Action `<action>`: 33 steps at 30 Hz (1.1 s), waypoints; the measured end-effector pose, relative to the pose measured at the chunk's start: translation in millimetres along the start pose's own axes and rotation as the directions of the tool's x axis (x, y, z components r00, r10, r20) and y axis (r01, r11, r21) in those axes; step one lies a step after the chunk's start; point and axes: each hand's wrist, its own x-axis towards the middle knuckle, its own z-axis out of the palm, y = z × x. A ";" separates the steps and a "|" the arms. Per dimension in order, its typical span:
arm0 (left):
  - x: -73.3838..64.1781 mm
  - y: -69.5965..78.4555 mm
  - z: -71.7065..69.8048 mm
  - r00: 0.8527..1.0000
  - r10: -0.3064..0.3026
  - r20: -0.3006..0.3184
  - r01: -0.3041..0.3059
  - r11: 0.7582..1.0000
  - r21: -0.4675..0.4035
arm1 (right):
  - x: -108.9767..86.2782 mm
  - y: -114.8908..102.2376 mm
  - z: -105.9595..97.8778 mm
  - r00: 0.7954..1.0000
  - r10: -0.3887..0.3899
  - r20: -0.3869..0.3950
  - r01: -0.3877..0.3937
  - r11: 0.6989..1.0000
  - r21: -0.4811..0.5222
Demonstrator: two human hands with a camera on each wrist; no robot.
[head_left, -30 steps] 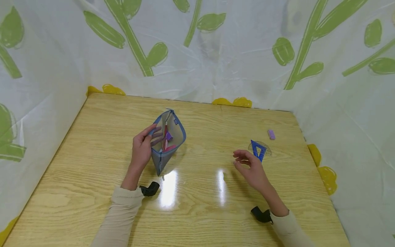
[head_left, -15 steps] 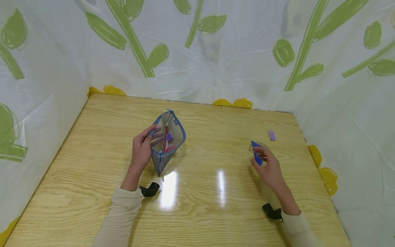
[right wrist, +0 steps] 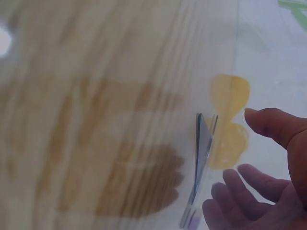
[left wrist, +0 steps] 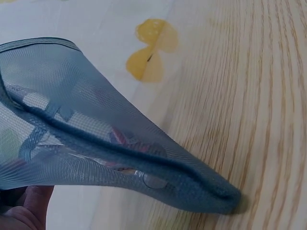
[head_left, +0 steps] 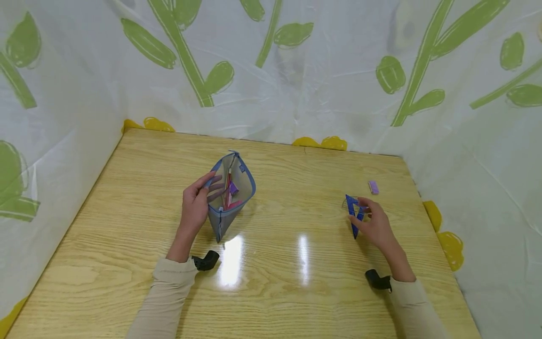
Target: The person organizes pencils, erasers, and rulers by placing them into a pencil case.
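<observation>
My left hand (head_left: 195, 200) grips the near left rim of a grey mesh pencil pouch (head_left: 243, 181) with blue edging, its mouth unzipped and spread. Some of the fingers show through the mesh. Inside lie a red pencil (head_left: 228, 178), a purple object (head_left: 234, 188) and something pink (head_left: 234, 205). On the right, my right hand (head_left: 377, 226) pinches a blue set square (head_left: 350, 203), which is tilted. Behind it, a clear protractor (head_left: 345, 204) shows only in part. Edge-on, the set square (right wrist: 197, 153) appears beside the fingers in the right wrist view.
A lilac eraser (head_left: 373, 187) lies beyond the right hand. The wooden table (head_left: 271, 188) meets white sheeting (head_left: 330, 94) printed with green leaves at the back and sides. Black curved mounts (head_left: 206, 261) sit on both wrists.
My right hand has moved right to the set square and taken hold of it. The set square has tilted, with its near corner lower in view. The left hand and pouch stay put.
</observation>
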 end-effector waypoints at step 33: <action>-0.2 2.4 0.4 1.000 -0.008 0.001 0.008 1.000 0.013 | 36.0 11.6 -19.0 0.989 0.045 0.138 -0.020 0.983 -0.180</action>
